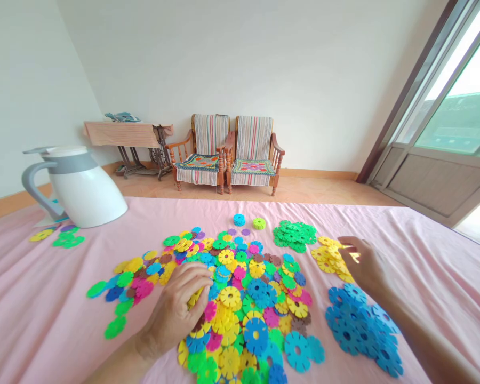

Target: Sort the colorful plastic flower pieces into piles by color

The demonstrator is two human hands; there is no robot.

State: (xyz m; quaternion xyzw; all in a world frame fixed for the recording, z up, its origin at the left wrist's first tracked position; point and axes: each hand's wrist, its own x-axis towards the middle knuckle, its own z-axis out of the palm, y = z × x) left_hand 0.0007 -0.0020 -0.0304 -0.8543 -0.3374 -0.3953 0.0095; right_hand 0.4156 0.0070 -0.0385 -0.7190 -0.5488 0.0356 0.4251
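Observation:
A large mixed heap of notched plastic snowflake discs point(230, 297) in several colours spreads over the middle of the pink cloth. My left hand point(180, 304) is at the heap's left side, fingers curled round yellow snowflake discs point(194, 297); how many is hidden. On the right, my right hand point(362, 261) reaches over a pile of yellow discs point(328, 256). Its fingers are bent, with a bit of yellow disc point(355, 257) showing between them. Nearer me, beside my right forearm, lies a pile of blue discs point(360, 325). Green discs point(295, 236) form another pile behind the yellow one.
A small blue stack point(239, 220) and a lime-green stack point(258, 223) stand behind the heap. At the left is a white and grey jug point(84, 186), with a few loose green discs point(69, 239) before it. Two wooden armchairs point(251, 144) stand beyond the table's far edge.

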